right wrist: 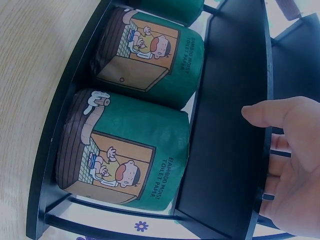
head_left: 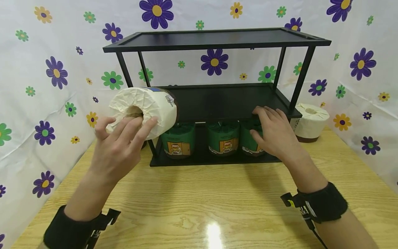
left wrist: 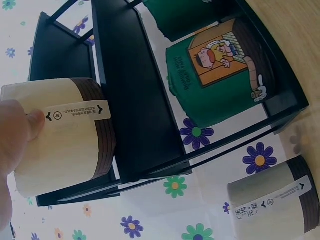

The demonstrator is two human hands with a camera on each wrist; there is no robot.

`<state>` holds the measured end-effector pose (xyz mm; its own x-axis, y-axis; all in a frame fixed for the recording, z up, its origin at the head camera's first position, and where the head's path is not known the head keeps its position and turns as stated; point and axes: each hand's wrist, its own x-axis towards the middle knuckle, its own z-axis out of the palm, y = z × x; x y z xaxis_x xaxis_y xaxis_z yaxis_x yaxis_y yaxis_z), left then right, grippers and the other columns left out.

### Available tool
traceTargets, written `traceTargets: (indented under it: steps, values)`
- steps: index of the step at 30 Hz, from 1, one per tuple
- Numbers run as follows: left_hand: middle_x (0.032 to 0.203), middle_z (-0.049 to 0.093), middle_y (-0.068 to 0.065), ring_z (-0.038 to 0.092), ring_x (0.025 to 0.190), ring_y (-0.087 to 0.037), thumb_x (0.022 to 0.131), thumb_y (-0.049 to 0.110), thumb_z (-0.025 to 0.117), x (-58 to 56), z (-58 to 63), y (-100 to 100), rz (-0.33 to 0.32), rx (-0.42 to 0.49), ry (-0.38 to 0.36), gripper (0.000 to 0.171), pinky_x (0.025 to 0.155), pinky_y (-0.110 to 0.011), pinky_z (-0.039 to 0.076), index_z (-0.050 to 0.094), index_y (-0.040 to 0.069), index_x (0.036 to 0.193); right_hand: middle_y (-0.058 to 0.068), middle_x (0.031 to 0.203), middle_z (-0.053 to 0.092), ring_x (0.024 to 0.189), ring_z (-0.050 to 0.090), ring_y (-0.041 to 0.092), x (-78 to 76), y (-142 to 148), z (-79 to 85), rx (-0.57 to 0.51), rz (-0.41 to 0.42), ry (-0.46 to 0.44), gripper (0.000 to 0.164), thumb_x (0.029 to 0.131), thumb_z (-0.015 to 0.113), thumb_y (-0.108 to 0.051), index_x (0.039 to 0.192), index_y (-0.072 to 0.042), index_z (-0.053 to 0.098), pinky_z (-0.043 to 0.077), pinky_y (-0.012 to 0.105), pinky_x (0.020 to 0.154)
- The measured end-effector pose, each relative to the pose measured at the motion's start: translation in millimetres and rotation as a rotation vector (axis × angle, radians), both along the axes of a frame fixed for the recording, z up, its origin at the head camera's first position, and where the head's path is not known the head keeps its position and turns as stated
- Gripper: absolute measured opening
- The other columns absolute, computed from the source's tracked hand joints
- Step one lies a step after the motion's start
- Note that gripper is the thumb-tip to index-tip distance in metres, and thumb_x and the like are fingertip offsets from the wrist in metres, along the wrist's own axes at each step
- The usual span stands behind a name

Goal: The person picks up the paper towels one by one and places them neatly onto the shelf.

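Observation:
My left hand [head_left: 119,148] grips a cream-wrapped toilet paper roll [head_left: 163,110] by its end, fingers at the hollow core. The roll is tilted, held at the left end of the middle shelf [head_left: 217,100]; whether it touches the shelf I cannot tell. In the left wrist view, its dark brown band [left wrist: 95,95] and a white label strip show. At the shelf's front edge, my right hand [head_left: 276,135] holds on, fingers over the top and thumb below. Green-wrapped toilet paper rolls [head_left: 178,141] stand on the bottom shelf, printed with a cartoon figure [right wrist: 112,172].
The black rack's top shelf [head_left: 214,38] spans above both hands, on thin posts [head_left: 303,76]. Another cream roll [head_left: 311,122] stands right of the rack, and one [left wrist: 270,207] stands to its left. A flowered cloth [head_left: 37,90] hangs behind the wooden table [head_left: 199,197].

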<state>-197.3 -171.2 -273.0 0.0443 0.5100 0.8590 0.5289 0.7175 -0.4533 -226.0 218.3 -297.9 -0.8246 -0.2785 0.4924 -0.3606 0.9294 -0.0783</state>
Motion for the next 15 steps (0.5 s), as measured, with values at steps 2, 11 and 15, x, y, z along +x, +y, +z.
traceTargets:
  steps: [2, 11, 15]
  values:
    - [0.094, 0.064, -0.015, 0.060, 0.084, -0.033, 0.084, -0.015, 0.054, -0.6, -1.0, -0.2, 0.011, 0.001, -0.005, 0.052, 0.088, -0.054, 0.031, 0.062, 0.010, 0.129, 0.025, 0.137, 0.057, 0.136, 0.045, 0.043, 0.3, -0.2, 0.0, -0.001, -0.001, -0.002, 0.052, 0.091, 0.070, -0.021, 0.134, -0.003, 0.046, 0.027, 0.061, 0.117]
    - [0.112, 0.065, -0.018, 0.059, 0.107, -0.035, 0.092, -0.004, 0.058, -2.5, -5.4, 0.1, 0.081, -0.003, -0.063, 0.046, 0.087, -0.056, 0.031, 0.060, 0.011, 0.136, 0.025, 0.138, 0.056, 0.137, 0.043, 0.043, -0.7, -0.5, -0.4, -0.007, 0.001, -0.002, 0.052, 0.091, 0.070, -0.022, 0.134, -0.003, 0.046, 0.026, 0.060, 0.118]
    - [0.122, 0.064, -0.017, 0.053, 0.117, -0.035, 0.088, 0.006, 0.070, -3.9, -7.4, 0.9, 0.098, 0.039, -0.075, 0.048, 0.088, -0.057, 0.031, 0.061, 0.013, 0.135, 0.025, 0.138, 0.056, 0.137, 0.043, 0.043, -0.7, -0.5, -1.5, -0.009, -0.001, -0.004, 0.052, 0.091, 0.070, -0.022, 0.134, -0.003, 0.046, 0.026, 0.061, 0.118]
